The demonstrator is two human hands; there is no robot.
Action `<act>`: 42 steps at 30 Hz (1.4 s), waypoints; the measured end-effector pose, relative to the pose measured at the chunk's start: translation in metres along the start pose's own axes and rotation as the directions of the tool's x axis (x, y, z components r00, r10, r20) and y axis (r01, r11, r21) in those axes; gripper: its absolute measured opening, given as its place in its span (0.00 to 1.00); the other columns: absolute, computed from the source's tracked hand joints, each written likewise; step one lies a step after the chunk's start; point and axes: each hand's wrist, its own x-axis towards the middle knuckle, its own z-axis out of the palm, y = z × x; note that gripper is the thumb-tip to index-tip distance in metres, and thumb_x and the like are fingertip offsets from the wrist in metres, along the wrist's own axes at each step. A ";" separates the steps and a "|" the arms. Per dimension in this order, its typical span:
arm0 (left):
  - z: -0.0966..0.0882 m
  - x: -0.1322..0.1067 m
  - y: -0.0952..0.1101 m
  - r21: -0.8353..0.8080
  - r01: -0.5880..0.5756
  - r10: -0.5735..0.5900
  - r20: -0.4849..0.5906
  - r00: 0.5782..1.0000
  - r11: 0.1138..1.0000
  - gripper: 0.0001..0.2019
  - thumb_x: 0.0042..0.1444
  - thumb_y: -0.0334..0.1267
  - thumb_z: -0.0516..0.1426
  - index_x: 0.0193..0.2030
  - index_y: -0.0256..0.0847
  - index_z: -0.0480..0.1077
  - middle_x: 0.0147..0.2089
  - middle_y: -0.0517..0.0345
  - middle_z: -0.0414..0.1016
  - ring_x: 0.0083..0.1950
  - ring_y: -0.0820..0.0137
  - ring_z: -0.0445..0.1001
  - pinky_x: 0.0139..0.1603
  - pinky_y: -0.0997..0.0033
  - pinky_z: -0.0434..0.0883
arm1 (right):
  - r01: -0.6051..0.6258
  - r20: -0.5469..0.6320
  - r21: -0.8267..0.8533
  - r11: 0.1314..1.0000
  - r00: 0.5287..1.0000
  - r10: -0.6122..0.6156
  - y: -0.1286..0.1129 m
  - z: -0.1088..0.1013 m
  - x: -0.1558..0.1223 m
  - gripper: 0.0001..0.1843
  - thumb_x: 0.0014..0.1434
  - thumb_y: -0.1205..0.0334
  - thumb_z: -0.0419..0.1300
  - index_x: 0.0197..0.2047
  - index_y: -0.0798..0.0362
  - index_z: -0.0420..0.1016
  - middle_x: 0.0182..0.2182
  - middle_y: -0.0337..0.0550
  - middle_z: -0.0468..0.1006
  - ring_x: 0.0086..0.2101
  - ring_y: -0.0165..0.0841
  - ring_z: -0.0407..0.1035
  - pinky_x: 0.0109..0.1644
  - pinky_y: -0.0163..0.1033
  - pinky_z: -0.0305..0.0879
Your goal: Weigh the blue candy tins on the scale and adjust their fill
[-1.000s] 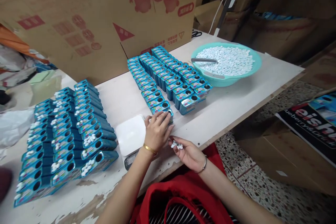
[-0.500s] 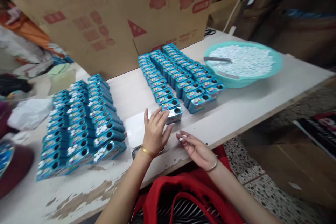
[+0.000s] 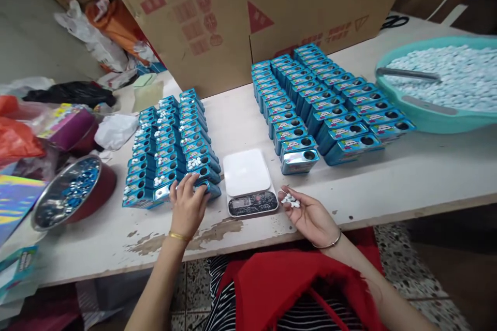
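My left hand (image 3: 188,204) is over the near right end of the left group of blue tins. Its fingers and thumb are bent onto the front tin (image 3: 213,189), which they partly cover. Palm up, my right hand (image 3: 308,217) holds several small white tablets (image 3: 290,200) in its curled fingers. Between the hands lies a white digital scale (image 3: 247,173) with a bare plate. A lone blue tin (image 3: 300,161) with a round hole in its top stands at the near end of the right group. Small white tablets lie on top of many left tins.
A turquoise basin (image 3: 435,114) of white tablets, with a grey scoop (image 3: 407,73), stands at the right. Rows of open-holed tins (image 3: 330,108) are beside it. A large cardboard box (image 3: 233,20) closes off the back. At the left is a bowl (image 3: 93,201) of shiny blue pieces.
My left hand has moved left from above the scale onto the left tins. The view has turned left. My right hand now shows several tablets, where fewer were visible before.
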 end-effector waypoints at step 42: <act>0.001 0.016 0.145 -0.585 -0.280 0.252 -0.132 0.959 0.761 0.10 0.62 0.41 0.52 0.45 0.41 0.70 0.43 0.54 0.75 0.43 0.69 0.69 0.46 0.64 0.63 | -0.259 0.101 0.015 0.966 0.961 0.256 0.028 -0.028 -0.013 0.02 0.56 0.71 0.59 0.33 0.58 0.73 0.20 0.34 0.71 0.17 0.21 0.64 0.21 0.24 0.64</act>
